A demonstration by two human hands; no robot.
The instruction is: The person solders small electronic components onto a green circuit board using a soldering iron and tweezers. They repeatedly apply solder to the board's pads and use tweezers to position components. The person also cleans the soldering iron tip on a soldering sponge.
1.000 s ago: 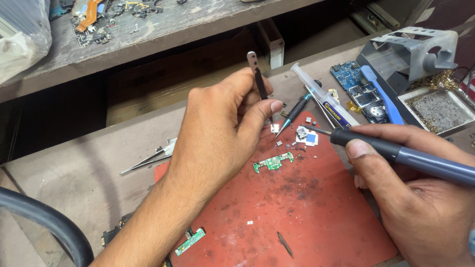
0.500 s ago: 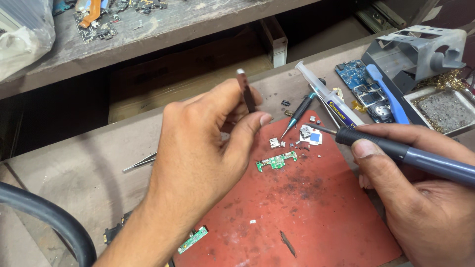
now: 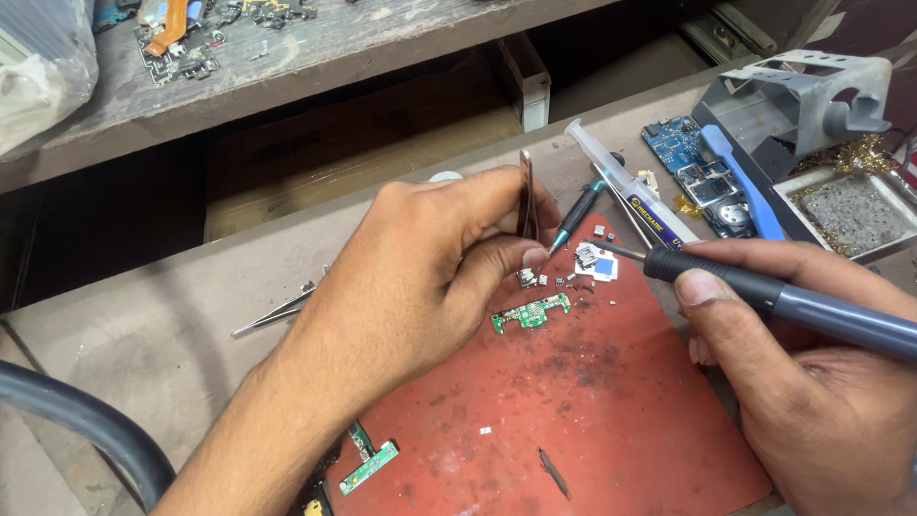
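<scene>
left hand (image 3: 420,277): palm down, fingers curled, thumb and finger pinched tight | right hand (image 3: 812,382): low on the right, fingers wrapped, thumb pressed on top | hands near, not touching

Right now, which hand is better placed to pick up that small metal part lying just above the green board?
Left, probably. The left hand holds tweezers whose tips are right at the small metal part above the green board. The right hand is occupied with the soldering iron, its tip further right among the loose chips.
</scene>
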